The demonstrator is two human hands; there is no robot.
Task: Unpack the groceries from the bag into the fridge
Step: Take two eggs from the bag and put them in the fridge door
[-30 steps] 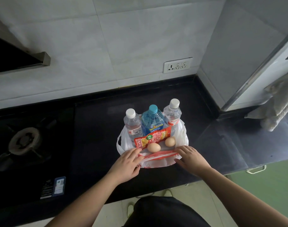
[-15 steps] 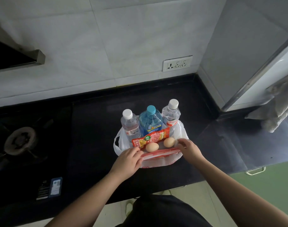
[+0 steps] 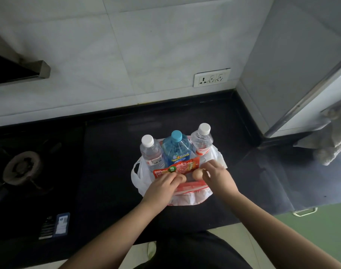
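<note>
A white plastic bag with red print stands open on the black counter. At its back stand a clear bottle with a white cap, a blue bottle and a second clear bottle. A red snack packet leans in front of them. Two brown eggs lie at the bag's front. My left hand curls over the left egg, which only peeks out. My right hand has its fingertips closed around the right egg.
A gas burner lies at the left, under a range hood. A wall socket is behind the bag. The grey fridge stands at the right, with a cloth hanging by it. The counter's front edge runs just below my wrists.
Both hands left the bag's front rim and reached inside: the left onto the left egg, the right onto the right egg. The camera moved closer.
</note>
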